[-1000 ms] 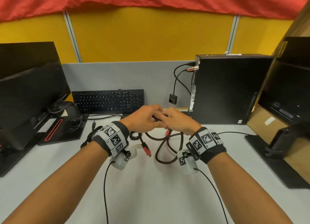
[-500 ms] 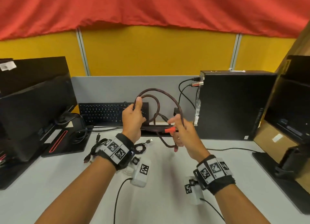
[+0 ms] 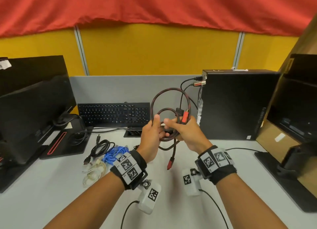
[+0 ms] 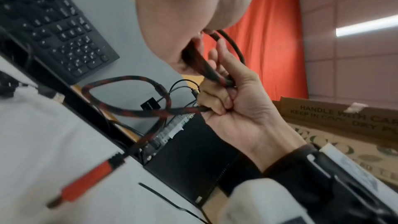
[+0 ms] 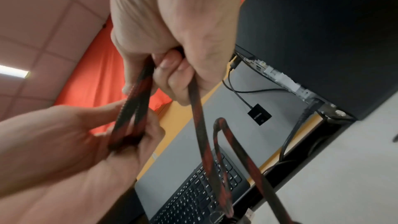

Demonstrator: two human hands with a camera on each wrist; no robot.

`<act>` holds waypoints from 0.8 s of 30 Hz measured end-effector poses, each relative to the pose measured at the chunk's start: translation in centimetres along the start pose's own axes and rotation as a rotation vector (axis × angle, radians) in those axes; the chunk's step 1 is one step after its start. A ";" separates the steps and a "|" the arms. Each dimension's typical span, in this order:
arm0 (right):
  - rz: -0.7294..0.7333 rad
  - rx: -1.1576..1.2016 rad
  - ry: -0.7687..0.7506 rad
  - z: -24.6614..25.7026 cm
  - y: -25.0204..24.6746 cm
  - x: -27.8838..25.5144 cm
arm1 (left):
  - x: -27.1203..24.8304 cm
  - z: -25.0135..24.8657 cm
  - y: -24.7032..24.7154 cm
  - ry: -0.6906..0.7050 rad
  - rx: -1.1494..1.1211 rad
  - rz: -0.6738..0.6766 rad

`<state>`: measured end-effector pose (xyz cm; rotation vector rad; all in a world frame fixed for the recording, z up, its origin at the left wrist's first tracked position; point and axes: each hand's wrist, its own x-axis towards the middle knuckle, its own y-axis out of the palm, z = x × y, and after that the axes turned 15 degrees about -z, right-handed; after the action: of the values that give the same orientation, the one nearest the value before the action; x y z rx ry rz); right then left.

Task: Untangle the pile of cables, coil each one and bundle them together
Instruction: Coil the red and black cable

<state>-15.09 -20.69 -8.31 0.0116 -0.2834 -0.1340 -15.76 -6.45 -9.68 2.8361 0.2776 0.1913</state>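
Braided red-and-black cable (image 3: 169, 98) held up above the desk (image 3: 68, 203), looped into two or three rough coils, top of the loops toward 12 o'clock, in front of the grey partition (image 3: 120, 88). One red plug (image 3: 185, 117) sticks up out of the bundle at the right hand (image 3: 187, 134); the other red plug (image 3: 170, 162) hangs free on a loose tail toward 6 o'clock, just above the desk surface. Left hand (image 3: 151, 138) grips the coils at their 9 o'clock side, fingers curled round the strands, thumb (image 3: 156, 119) up along the loop. Right hand closes on the same bundle at 3 o'clock, fingers wrapped round it; the left wrist view shows the lower fingers (image 4: 215, 101) folded tight into the palm with a strand pinched there. The two hands touch at the bundle. Both wrists carry black bands with printed marker tags. On the desk at 8 o'clock from the hands lies the rest of the pile: a black cable (image 3: 101, 148), a blue cable (image 3: 116, 152), a white cable (image 3: 93, 173), overlapping one another. Keyboard (image 3: 113, 114) leans against the partition at 10 o'clock. Black computer tower (image 3: 240, 105) stands at 2 o'clock, thin black leads plugged into its edge. Monitors (image 3: 34, 105) at far 9 and 3 o'clock. Red cloth (image 3: 154, 6) hangs over the yellow wall (image 3: 154, 49) at 12 o'clock.
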 end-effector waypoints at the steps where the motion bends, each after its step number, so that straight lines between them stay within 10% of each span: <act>1: -0.040 -0.015 -0.001 0.0 -0.4 0.2 | 0.0 -0.1 -0.3 0.011 0.004 0.033; 10: -0.073 -0.067 -0.028 0.4 -0.9 0.2 | 1.2 -3.6 -1.8 0.106 0.134 0.242; 18: 0.042 0.102 0.043 0.4 -1.2 -0.7 | 1.0 -3.5 -2.0 0.362 0.432 0.000; 24: -0.104 0.177 -0.073 0.7 -1.4 -0.5 | 1.7 -4.6 -2.0 0.062 -0.045 -0.317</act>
<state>-15.95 -21.99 -7.79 0.1976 -0.3671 -0.2131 -15.15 -3.02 -5.74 2.6982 0.7184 0.2150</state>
